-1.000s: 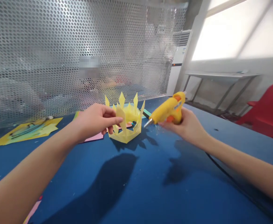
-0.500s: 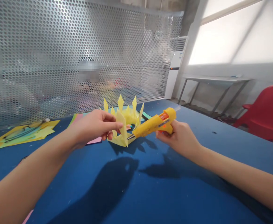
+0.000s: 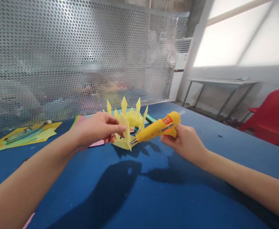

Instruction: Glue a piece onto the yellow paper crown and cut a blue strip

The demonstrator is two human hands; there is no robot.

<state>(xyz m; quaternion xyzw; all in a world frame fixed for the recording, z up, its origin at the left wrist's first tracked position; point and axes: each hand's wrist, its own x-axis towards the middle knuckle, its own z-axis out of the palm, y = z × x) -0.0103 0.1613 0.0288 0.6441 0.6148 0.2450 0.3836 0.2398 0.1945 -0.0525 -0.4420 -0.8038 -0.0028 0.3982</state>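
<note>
A yellow paper crown [image 3: 121, 143] with pointed, diamond-shaped tips stands on the blue table in front of me. My left hand [image 3: 101, 128] pinches one of its near points between thumb and fingers. From the right, my right hand [image 3: 183, 138] grips a yellow hot glue gun [image 3: 157, 127] by its handle, a clear glue stick jutting from the back. The metal nozzle is at the near part of the crown, close to the pinched point; whether it touches the paper I cannot tell.
Yellow sheets [image 3: 44, 135] with dark thin strips lie at the left. Pink paper [image 3: 97, 143] sits beside my left hand, and coloured sheets lie behind the crown. A perforated metal screen [image 3: 58, 47] borders the table's far side. A red chair [image 3: 270, 117] stands at the right.
Both hands, the crown and the glue gun hold nearly the same places. The whole view has shifted very slightly.
</note>
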